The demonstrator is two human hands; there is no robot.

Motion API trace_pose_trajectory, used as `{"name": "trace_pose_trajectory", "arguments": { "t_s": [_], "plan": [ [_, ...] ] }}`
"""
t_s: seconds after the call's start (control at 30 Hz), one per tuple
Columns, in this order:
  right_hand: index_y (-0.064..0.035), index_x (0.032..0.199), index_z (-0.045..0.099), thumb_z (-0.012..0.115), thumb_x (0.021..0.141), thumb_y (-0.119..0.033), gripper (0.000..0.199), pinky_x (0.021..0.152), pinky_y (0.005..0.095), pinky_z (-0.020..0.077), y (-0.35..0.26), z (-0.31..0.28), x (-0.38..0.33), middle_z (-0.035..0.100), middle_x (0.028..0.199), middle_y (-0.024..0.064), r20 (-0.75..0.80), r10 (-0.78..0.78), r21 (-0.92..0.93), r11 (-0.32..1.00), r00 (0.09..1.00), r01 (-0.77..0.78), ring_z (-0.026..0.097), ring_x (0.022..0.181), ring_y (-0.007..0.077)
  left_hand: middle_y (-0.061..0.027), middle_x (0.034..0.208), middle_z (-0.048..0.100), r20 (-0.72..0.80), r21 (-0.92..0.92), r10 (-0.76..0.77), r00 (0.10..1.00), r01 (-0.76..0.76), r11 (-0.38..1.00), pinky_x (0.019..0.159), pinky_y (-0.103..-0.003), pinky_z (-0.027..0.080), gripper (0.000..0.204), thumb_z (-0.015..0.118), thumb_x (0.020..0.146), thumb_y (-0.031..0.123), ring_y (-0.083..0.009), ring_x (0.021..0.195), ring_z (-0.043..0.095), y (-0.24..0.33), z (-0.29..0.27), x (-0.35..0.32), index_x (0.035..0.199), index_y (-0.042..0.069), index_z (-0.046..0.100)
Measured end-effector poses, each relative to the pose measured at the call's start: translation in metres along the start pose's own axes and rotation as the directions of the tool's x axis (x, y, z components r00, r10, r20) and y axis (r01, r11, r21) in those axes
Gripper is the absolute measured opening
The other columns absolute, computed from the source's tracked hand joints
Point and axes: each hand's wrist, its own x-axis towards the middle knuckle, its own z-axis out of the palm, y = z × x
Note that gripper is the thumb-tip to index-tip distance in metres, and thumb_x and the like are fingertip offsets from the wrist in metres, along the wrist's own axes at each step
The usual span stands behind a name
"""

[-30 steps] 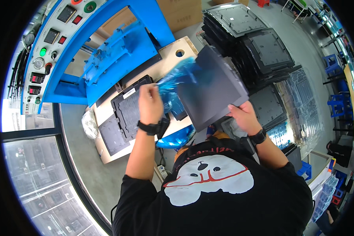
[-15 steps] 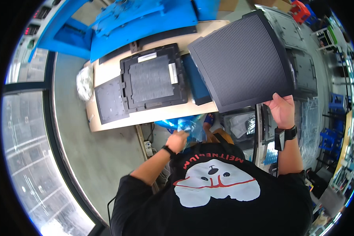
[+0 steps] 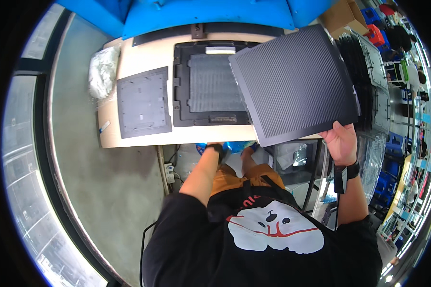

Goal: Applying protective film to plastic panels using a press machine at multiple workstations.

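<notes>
My right hand (image 3: 341, 142) grips a dark grey ribbed panel (image 3: 292, 86) by its lower right corner, with the thumb on the upper face. The panel is tilted above the right part of the table and hides what lies under it. At the table's front edge is my left hand (image 3: 215, 143), its fingers hidden. Blue plastic film (image 3: 233, 146) shows close to it, below the edge. A black fixture frame (image 3: 179, 95) lies on the table around another ribbed grey piece (image 3: 212, 81), partly covered by the held panel. Left of the frame rests a thin grey panel (image 3: 143, 103).
A blue machine (image 3: 208, 14) stands along the back of the wooden table (image 3: 187, 135). A clear plastic bag (image 3: 103, 71) sits at its left end. Black panels (image 3: 354, 62) and clear trays (image 3: 371, 148) are stacked to the right, near a cardboard box (image 3: 344, 18).
My view has swung, so the table appears straighter. My left hand, earlier at the blue film in front of my body, has moved forward to the table edge. The right hand still holds the ribbed panel.
</notes>
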Motion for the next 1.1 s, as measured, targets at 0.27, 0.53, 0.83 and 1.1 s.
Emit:
{"name": "trace_pose_trajectory", "arguments": {
  "t_s": [0.27, 0.53, 0.83, 1.1],
  "plan": [
    [-0.0036, 0.139, 0.044, 0.049, 0.092, 0.005, 0.049, 0.105, 0.062, 0.0399, 0.022, 0.034, -0.017, 0.048, 0.142, 0.0174, -0.034, 0.093, 0.157, 0.984, 0.995, -0.086, 0.048, 0.129, 0.0412, -0.0063, 0.089, 0.07, 0.543, -0.708, 0.069, 0.837, 0.413, 0.572, 0.068, -0.028, 0.05, 0.03, 0.052, 0.1, 0.025, -0.0157, 0.074, 0.063, 0.006, -0.171, -0.117, 0.105, -0.001, 0.068],
    [-0.0062, 0.133, 0.053, 0.056, 0.091, 0.003, 0.043, 0.112, 0.0625, 0.0296, 0.077, 0.06, -0.029, 0.051, 0.139, 0.0171, 0.34, 0.144, 0.153, 0.967, 0.929, -0.206, 0.041, 0.136, 0.0421, -0.011, 0.086, 0.07, 0.751, -0.598, 0.329, 0.572, 0.801, -0.026, 0.039, -0.018, 0.033, 0.074, 0.034, 0.098, 0.065, -0.0159, 0.056, 0.056, 0.014, -0.303, -0.083, 0.096, 0.001, 0.069],
    [-0.0116, 0.104, 0.067, 0.082, 0.077, -0.017, 0.032, 0.103, 0.0604, 0.0413, 0.079, 0.06, 0.019, 0.057, 0.134, 0.017, 0.703, -0.128, 0.162, 0.987, 0.699, 0.017, 0.038, 0.138, 0.0398, -0.0033, 0.079, 0.063, 0.815, -0.578, 0.205, 0.543, 0.788, 0.211, 0.062, -0.026, 0.049, 0.025, 0.058, 0.098, 0.026, -0.0119, 0.064, 0.059, 0.046, -0.34, -0.101, 0.093, 0.001, 0.062],
    [-0.0005, 0.133, 0.052, 0.044, 0.104, -0.03, 0.042, 0.089, 0.0273, 0.0516, 0.058, 0.054, 0.0, 0.064, 0.119, 0.0075, -0.044, 0.478, 0.146, 0.872, 0.877, -0.468, 0.063, 0.105, 0.0142, 0.0016, 0.075, 0.059, 0.589, -0.761, -0.128, 0.798, 0.601, 0.244, 0.054, -0.022, 0.051, 0.008, 0.064, 0.093, 0.006, -0.0082, 0.06, 0.059, 0.067, -0.332, -0.092, 0.088, 0.009, 0.058]
  ]
}}
